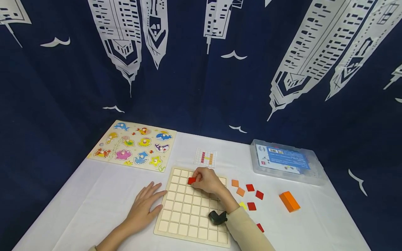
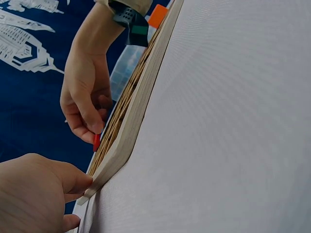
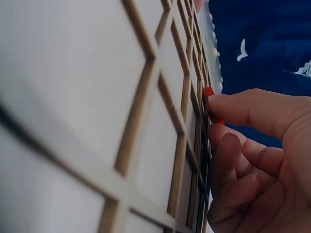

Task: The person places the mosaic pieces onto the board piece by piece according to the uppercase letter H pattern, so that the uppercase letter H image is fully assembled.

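Note:
Between thumb and fingers, my right hand (image 1: 205, 179) pinches a red square tile (image 1: 191, 181) over the upper rows of a wooden grid board (image 1: 184, 218). In the right wrist view the tile (image 3: 209, 91) is tilted close to the grid; whether it touches a cell I cannot tell. My left hand (image 1: 142, 209) lies with fingers spread at the board's left side, its fingertips at the edge. Right of the board lie several loose red tiles (image 1: 251, 206), two orange tiles (image 1: 240, 191) and a partly hidden yellow tile (image 1: 242, 205). A printed pattern card (image 1: 205, 158) lies behind the board.
A sea-animal peg puzzle (image 1: 135, 144) lies at the back left. A clear plastic box (image 1: 287, 162) with a blue label stands back right, and an orange block (image 1: 289, 201) lies in front of it. Behind the table hangs a dark blue curtain (image 1: 188, 97).

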Motion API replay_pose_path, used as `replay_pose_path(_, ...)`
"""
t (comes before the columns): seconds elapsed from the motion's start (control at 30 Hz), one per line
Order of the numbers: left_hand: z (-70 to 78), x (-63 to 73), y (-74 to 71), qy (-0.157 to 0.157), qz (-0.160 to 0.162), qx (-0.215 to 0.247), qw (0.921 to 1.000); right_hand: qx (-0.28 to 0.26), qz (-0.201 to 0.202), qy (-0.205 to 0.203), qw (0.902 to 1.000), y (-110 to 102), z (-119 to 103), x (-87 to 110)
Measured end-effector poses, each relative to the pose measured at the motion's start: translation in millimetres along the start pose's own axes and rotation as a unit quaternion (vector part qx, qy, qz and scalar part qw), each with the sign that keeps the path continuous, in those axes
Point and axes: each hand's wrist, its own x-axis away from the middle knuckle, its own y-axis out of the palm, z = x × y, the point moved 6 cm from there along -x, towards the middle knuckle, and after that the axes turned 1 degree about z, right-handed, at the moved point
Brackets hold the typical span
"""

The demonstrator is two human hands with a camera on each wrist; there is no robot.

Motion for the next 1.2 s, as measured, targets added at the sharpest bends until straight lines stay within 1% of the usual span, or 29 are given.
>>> replay_pose_path(0.37,2.6,-1.6,0.3,0.0,-0.001,-0.003,1.0,-0.001,-0.016,0.0,0.9999,1,2,0.9)
replay_pose_path(0.57,3.7,-1.1,0.9,0.006,0.001,-0.004,1.0,-0.002,-0.014,-0.012,0.9998,-10,-2,12.9)
replay_pose_path(0.7,1.8,0.9,-0.5,0.01,0.008,-0.015,0.9998,-0.016,-0.001,-0.032,0.9994,-26,-5,29.9)
replay_pose_path(0.8,0.2,1.8,-0.5,0.008,0.007,-0.018,0.9998,-0.027,0.015,-0.034,0.9989,-44,-4,48.6)
replay_pose_path(0.87,-1.2,1.6,0.2,0.005,0.002,-0.02,0.9998,-0.032,0.028,-0.029,0.9987,-56,-1,61.7)
replay_pose_path(1.0,-2.4,1.4,1.1,0.004,-0.001,-0.02,0.9998,-0.032,0.07,-0.026,0.9967,-80,12,87.3)
replay_pose_path(1.07,-3.0,1.6,1.4,0.003,-0.001,-0.02,0.9998,-0.035,0.092,-0.019,0.995,-92,22,99.7)
replay_pose_path(1.2,-3.5,1.7,1.6,0.002,-0.003,-0.019,0.9998,-0.045,0.127,0.026,0.9905,-113,46,122.8)
